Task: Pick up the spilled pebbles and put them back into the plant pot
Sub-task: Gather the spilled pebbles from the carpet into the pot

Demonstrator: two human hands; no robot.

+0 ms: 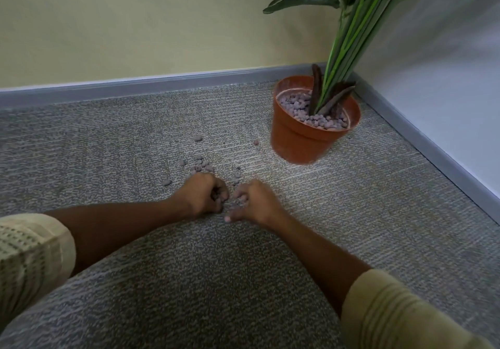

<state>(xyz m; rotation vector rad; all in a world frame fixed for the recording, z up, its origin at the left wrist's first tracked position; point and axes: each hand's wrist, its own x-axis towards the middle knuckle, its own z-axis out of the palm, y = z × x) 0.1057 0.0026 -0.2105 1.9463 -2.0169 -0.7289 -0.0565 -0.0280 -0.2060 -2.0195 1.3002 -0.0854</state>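
Several small grey-purple pebbles [199, 165] lie scattered on the grey carpet, left of an orange plant pot [300, 143] that stands in the room's corner. The pot holds green leaves and is filled with the same pebbles. My left hand [204, 194] rests on the carpet just below the main cluster, its fingers curled around a few pebbles. My right hand [254, 204] is close beside it, fingers bent and pinching pebbles at the carpet. Both hands almost touch, about a forearm's length from the pot.
A grey skirting board [151, 83] runs along the yellow wall at the back and along the white wall at the right. Single pebbles [255, 142] lie nearer the pot. The carpet [205, 281] stretches toward me between my arms.
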